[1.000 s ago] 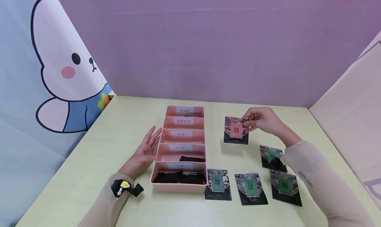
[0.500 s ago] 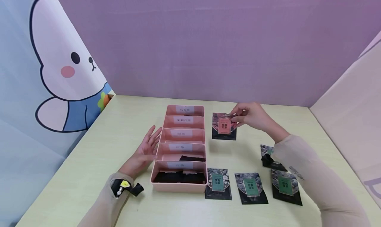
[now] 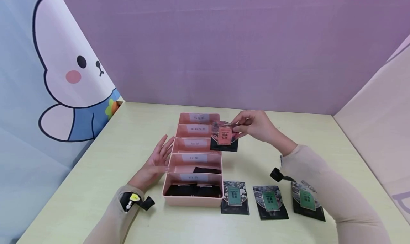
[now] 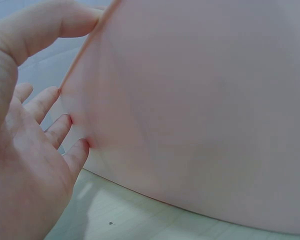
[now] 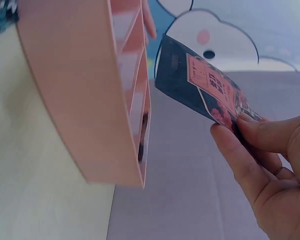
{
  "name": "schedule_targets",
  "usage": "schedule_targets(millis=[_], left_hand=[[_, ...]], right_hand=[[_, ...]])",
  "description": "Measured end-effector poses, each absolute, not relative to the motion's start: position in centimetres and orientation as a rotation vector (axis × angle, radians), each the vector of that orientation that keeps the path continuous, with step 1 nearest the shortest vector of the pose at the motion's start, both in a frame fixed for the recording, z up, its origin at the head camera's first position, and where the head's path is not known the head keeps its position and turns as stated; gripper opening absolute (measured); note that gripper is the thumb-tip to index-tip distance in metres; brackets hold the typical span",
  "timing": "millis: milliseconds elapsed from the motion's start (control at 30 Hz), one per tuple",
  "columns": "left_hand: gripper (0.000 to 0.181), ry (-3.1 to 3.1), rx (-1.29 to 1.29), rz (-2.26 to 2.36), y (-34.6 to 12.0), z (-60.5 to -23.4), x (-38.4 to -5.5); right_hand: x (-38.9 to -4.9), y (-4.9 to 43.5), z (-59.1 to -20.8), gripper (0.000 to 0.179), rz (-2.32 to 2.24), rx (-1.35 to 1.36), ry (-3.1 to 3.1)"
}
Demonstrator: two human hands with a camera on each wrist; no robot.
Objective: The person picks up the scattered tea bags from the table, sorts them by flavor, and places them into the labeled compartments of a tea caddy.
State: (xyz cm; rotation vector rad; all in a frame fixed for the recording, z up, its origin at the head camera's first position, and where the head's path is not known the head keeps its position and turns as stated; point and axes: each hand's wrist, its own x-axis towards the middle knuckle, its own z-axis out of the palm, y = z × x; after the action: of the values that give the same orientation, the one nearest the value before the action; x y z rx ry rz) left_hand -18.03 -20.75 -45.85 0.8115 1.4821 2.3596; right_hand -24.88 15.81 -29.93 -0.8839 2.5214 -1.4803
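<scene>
My right hand [image 3: 254,126] pinches a tea sachet [image 3: 224,139] by its upper right corner, between thumb and fingers. The sachet is black with a red label and overlaps the right side of the pink divided box [image 3: 193,202] in the head view. In the right wrist view the sachet [image 5: 190,82] is held up beside the box's long wall [image 5: 75,85]. My left hand [image 3: 155,164] lies along the box's left side. The left wrist view shows its fingertips [image 4: 80,150] touching the outer wall and the thumb at the rim.
Black sachets [image 3: 193,190] lie in the box's nearest compartment, and one [image 3: 206,170] in the compartment behind it. Labels mark the compartments. On the table, right of the box, lie sachets with green labels: a floral one [image 3: 234,197], another [image 3: 270,203], and more partly under the right sleeve [image 3: 308,201].
My right hand has carried the red-labelled sachet leftward, from above the table to the box's right edge. The left hand has stayed on the box.
</scene>
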Motion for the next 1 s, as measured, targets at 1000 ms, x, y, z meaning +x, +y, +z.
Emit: schedule_targets(millis=[1000], left_hand=[[0.106,1.519,0.820,2.335,-20.8,-45.9,-18.0]], right_hand=[[-21.1,7.5,-33.4,0.011,-1.295,-1.331,2.366]])
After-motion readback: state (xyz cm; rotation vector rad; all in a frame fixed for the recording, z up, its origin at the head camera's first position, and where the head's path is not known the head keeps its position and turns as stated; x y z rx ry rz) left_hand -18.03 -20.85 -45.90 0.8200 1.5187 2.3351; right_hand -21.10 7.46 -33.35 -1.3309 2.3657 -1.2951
